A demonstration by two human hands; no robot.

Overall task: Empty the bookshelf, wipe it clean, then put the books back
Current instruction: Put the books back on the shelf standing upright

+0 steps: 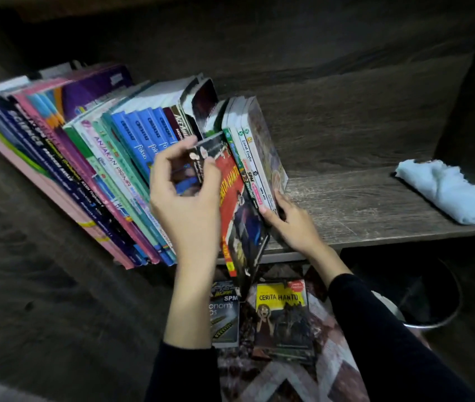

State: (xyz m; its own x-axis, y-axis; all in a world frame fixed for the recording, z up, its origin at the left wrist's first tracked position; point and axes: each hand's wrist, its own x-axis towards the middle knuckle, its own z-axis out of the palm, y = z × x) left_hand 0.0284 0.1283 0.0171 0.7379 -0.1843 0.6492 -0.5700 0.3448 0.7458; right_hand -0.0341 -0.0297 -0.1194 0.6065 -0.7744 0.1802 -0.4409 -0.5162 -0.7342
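The shelf (360,204) is dark wood, bare on its right half. The row (100,158) fills the left half, every spine leaning hard to the right, so the books look to be going back rather than coming out. At the row's right end a red book (230,192) hangs out past the shelf's front edge, tipped down. The cloth (447,190) lies crumpled at the far right of the shelf, well apart from the books. Down on the rug (331,372) a yellow book (284,317) and a grey book (224,317) lie flat, side by side.

Her right hand (294,224) holds the thin books (255,158) at the very end of the row, thumb on a spine, the other fingers tucked behind the outer cover. Her left hand (187,198) pinches the top of a small book (210,147) between thumb and forefinger, the remaining fingers loosely curled.

My worry is the lean. All that weight bears on the thin books, and nothing but her right hand props them. If she lets go to reach for the rug, I'd expect the end to fan over. The red book, half off the edge, could slip and drop on the two below
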